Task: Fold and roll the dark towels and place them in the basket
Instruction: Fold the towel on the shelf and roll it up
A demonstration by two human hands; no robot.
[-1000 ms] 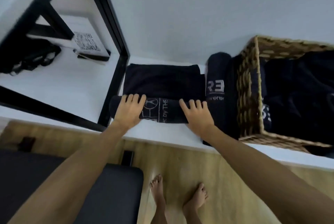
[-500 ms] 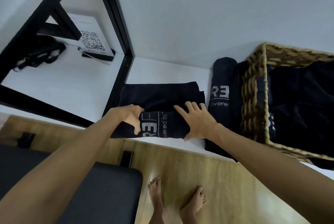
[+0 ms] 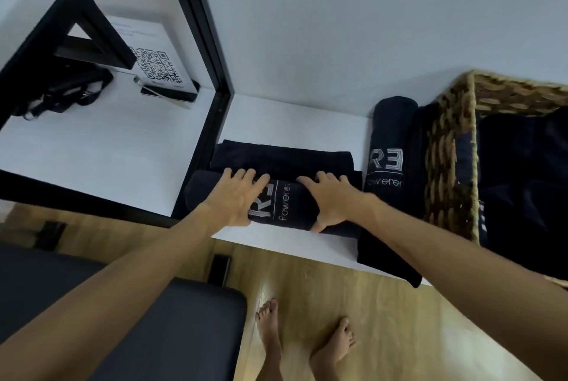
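A dark towel (image 3: pixel 289 208) with white "R3 Powered" lettering lies partly rolled near the front edge of the white table (image 3: pixel 295 119). Its unrolled flat part (image 3: pixel 282 156) stretches away from me. My left hand (image 3: pixel 236 199) and my right hand (image 3: pixel 332 199) press on top of the roll, fingers straight over it and thumbs on its near side. A finished rolled towel (image 3: pixel 390 140) lies to the right, against the woven basket (image 3: pixel 451 150). More dark towels (image 3: pixel 522 180) fill the basket.
A black metal frame post (image 3: pixel 196 42) stands just left of the towel. Beyond it are a QR-code sign (image 3: pixel 156 67) and a black strapped item (image 3: pixel 61 94). A dark cloth (image 3: pixel 390 251) hangs over the table's front edge. A black seat (image 3: pixel 184 319) sits below left.
Both hands regripped the roll and rolled it further away from me. The roll is thicker and the flat part shorter; the lettering has turned to the top.
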